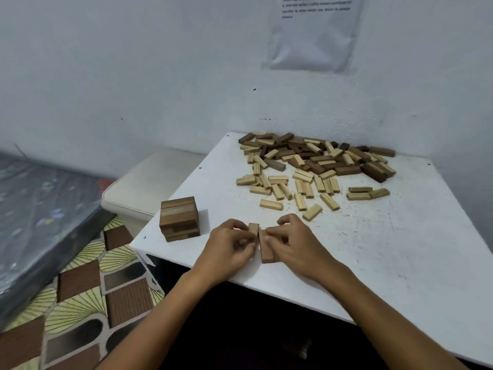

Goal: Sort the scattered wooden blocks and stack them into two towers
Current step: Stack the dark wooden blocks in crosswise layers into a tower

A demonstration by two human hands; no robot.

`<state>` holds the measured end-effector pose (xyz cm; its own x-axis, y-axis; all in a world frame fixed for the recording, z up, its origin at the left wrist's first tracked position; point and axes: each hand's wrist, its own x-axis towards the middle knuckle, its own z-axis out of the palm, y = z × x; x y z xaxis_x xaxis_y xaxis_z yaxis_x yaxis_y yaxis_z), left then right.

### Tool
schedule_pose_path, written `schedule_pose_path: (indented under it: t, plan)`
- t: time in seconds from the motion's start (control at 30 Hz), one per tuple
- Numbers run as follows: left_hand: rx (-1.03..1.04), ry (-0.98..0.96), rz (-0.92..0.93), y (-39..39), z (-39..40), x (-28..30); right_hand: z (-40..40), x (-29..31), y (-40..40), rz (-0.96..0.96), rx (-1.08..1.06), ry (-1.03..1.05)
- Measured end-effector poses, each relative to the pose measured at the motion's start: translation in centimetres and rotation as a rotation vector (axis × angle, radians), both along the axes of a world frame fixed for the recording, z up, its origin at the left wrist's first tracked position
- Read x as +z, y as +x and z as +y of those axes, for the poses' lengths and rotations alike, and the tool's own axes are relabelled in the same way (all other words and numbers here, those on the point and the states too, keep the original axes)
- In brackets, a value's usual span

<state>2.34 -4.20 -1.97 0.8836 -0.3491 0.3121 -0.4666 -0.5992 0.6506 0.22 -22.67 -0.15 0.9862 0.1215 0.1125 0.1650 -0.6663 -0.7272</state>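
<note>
A low brown tower (pixel 179 218) of several layers stands near the white table's (pixel 373 257) left corner. My left hand (pixel 229 249) pinches a brown block (pixel 253 229) by its end. Right beside it, my right hand (pixel 296 244) grips another brown block (pixel 266 251) that lies along the table near the front edge. The two blocks are side by side, almost touching. A large heap of dark and pale blocks (pixel 314 158) lies at the back by the wall, and pale blocks (pixel 290 190) are scattered in front of it.
The table stands in a corner against a white wall with a paper sheet (pixel 314 33) taped on it. A white box (pixel 149 185) sits left of the table. A dark mattress (pixel 40 209) and patterned floor mat (pixel 80 303) are lower left.
</note>
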Motion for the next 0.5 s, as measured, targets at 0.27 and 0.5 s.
schedule_pose_path:
  t: [0.27, 0.5]
  plan:
    - [-0.169, 0.238, 0.077, 0.2, 1.2, 1.1, -3.5, 1.0, 0.4, 0.187, 0.271, -0.208]
    - [-0.137, 0.224, 0.037, 0.3, 0.5, 0.9, -3.2, -0.5, 0.8, 0.075, 0.216, -0.147]
